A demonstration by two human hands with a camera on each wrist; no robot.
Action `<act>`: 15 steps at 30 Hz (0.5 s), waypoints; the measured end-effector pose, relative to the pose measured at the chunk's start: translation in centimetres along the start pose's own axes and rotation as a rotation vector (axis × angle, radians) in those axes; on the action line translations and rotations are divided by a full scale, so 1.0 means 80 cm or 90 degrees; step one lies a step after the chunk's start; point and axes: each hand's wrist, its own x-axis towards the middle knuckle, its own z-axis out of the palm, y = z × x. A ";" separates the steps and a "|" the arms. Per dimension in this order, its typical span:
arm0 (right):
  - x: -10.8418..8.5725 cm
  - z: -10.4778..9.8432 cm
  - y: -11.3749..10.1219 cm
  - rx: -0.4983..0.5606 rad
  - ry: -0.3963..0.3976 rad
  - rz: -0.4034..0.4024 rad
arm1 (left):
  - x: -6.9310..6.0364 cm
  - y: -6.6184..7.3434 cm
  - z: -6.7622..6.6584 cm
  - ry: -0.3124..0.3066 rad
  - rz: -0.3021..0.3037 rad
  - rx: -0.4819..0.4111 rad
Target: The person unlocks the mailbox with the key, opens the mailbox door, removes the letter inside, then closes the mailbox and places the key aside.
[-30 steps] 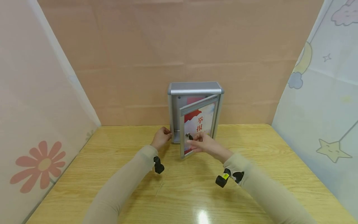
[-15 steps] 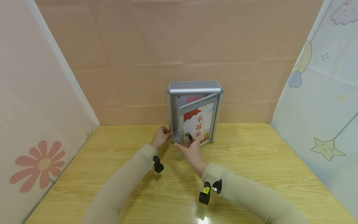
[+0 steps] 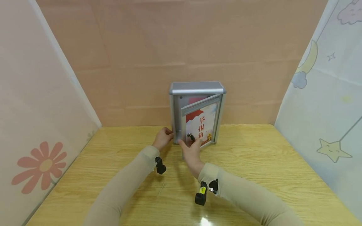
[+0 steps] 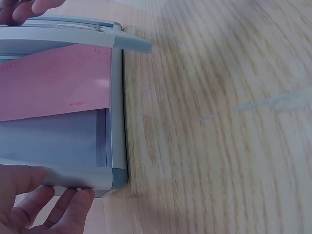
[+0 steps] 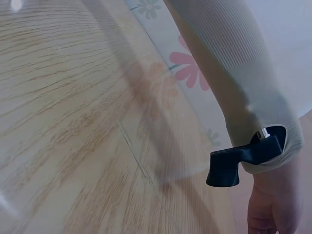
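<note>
A grey metal box [image 3: 196, 88] stands upright against the back wall, its front door [image 3: 207, 117] hinged on the right and ajar. A key with a black head [image 3: 192, 137] sits in the door's lock. My left hand [image 3: 163, 138] pinches the lower left side of the box; the left wrist view shows the thumb on the front rim and fingers [image 4: 75, 209] beneath. At the door's lower free edge is my right hand [image 3: 192, 153], thumb and fingers spread apart; contact is hard to tell. Inside the box lies a pink envelope [image 4: 58, 80].
A wooden table [image 3: 243, 150] lies under the box and arms. The peach back wall [image 3: 135, 62] rises behind the box, with patterned walls at the left [image 3: 56, 103] and right [image 3: 325, 110]. Each wrist wears a black mount, one of them [image 5: 224, 168] visible in the right wrist view.
My right hand has come off the key and moved left and down to the door's free edge, its fingers spreading. The door stays ajar at about the same angle. My left hand has stayed put.
</note>
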 end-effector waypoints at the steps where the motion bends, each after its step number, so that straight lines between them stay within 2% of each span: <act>1: 0.000 -0.001 0.000 0.006 -0.003 -0.001 | 0.000 0.001 0.000 0.000 0.001 0.000; 10: -0.006 -0.004 -0.002 0.020 0.019 -0.019 | -0.006 0.005 -0.004 -0.001 0.003 0.007; 15: -0.012 -0.019 0.001 0.012 0.014 -0.033 | -0.002 0.002 -0.001 -0.002 0.008 0.006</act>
